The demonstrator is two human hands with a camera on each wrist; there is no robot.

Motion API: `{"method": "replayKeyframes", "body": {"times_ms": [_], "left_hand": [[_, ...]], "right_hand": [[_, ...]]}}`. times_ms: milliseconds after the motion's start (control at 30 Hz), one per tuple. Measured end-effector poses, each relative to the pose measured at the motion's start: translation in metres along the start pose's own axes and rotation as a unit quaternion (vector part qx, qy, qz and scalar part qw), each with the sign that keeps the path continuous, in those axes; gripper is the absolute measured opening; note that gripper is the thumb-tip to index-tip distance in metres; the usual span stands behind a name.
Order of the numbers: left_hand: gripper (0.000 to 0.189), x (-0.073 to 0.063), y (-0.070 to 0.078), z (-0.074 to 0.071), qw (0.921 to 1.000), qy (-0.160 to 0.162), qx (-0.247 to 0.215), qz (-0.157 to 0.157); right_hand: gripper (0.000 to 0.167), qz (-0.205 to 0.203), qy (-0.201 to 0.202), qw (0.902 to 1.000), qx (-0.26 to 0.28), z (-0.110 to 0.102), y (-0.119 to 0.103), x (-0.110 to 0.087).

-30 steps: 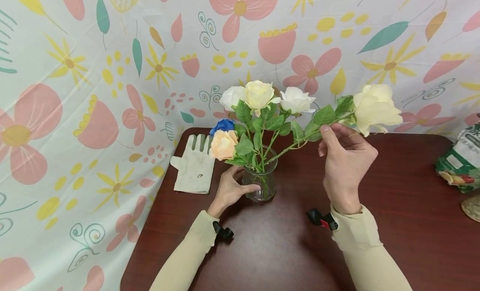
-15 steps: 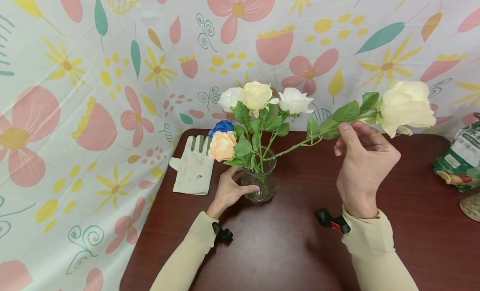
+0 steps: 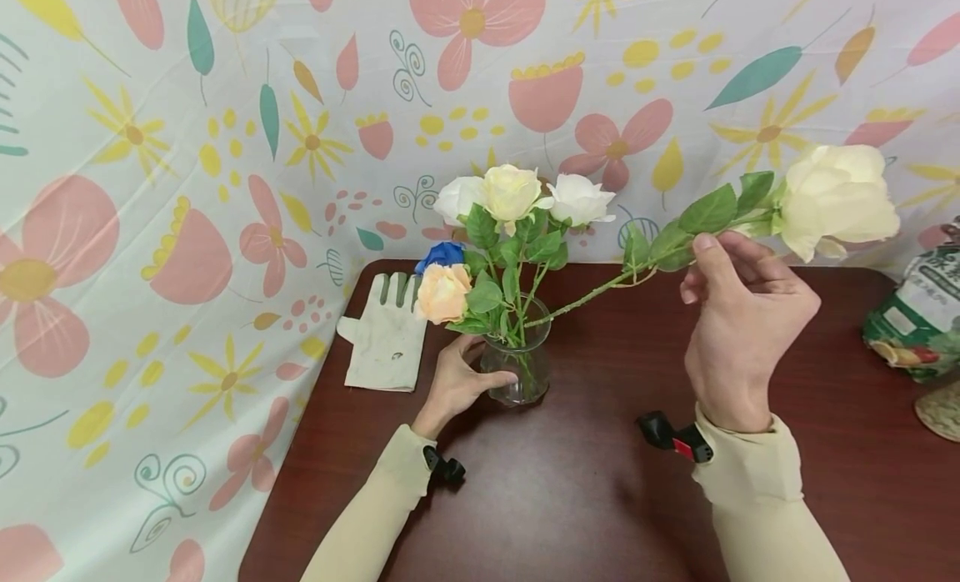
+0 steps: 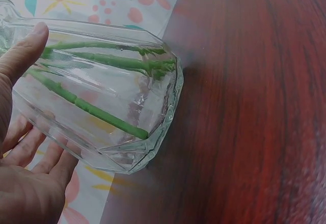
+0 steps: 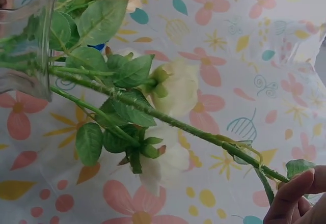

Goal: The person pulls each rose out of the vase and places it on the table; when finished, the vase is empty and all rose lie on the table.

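Note:
A clear glass vase (image 3: pixel 531 380) stands on the table, and my left hand (image 3: pixel 457 378) grips its left side, thumb in front. In the left wrist view, green stems (image 4: pixel 97 114) run inside the glass. A large cream rose (image 3: pixel 838 200) leans far out to the right; my right hand (image 3: pixel 742 315) pinches its stem among the leaves, below the bloom. The lower part of that stem (image 5: pixel 168 119) passes into the vase mouth. Also standing in the vase are a pale yellow rose (image 3: pixel 512 192), white roses (image 3: pixel 580 200), a peach rose (image 3: pixel 443 293) and a blue flower (image 3: pixel 441 255).
A white work glove (image 3: pixel 384 340) lies left of the vase. At the right edge stand a green and white bag (image 3: pixel 915 311) and part of a round tan object (image 3: pixel 941 411). A floral cloth (image 3: pixel 315 57) hangs behind and left of the dark red-brown table (image 3: pixel 555 499).
My right hand has moved to the right with the cream rose, drawing its bloom further from the other flowers. The left hand keeps its place on the vase.

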State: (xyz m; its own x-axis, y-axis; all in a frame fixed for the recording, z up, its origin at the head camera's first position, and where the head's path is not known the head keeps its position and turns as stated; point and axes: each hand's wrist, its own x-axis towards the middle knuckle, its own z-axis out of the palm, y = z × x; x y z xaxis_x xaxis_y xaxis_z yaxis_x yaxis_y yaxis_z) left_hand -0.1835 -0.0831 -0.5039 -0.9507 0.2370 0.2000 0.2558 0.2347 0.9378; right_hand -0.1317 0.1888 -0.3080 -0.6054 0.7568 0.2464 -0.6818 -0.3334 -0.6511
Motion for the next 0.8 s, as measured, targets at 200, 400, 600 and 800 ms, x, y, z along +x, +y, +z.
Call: {"method": "replayKeyframes", "body": {"times_ms": [200, 400, 600, 800], "left_hand": [[0.079, 0.0, -0.001, 0.0, 1.0, -0.002, -0.001, -0.005], [0.08, 0.0, -0.001, -0.001, 0.9999, -0.001, -0.007, -0.009], [0.08, 0.0, -0.001, 0.0, 0.9999, 0.0, -0.011, -0.012], [0.079, 0.0, -0.001, 0.0, 0.9997, -0.003, -0.017, -0.016]], "right_hand": [[0.016, -0.002, 0.005, 0.9999, 0.013, -0.004, -0.008, 0.003], [0.017, -0.008, 0.023, 0.9993, 0.028, -0.01, -0.017, 0.006], [0.022, -0.012, 0.057, 0.9973, 0.045, -0.018, -0.028, 0.013], [0.018, -0.026, 0.079, 0.9955, 0.045, -0.027, -0.038, 0.022]]}}
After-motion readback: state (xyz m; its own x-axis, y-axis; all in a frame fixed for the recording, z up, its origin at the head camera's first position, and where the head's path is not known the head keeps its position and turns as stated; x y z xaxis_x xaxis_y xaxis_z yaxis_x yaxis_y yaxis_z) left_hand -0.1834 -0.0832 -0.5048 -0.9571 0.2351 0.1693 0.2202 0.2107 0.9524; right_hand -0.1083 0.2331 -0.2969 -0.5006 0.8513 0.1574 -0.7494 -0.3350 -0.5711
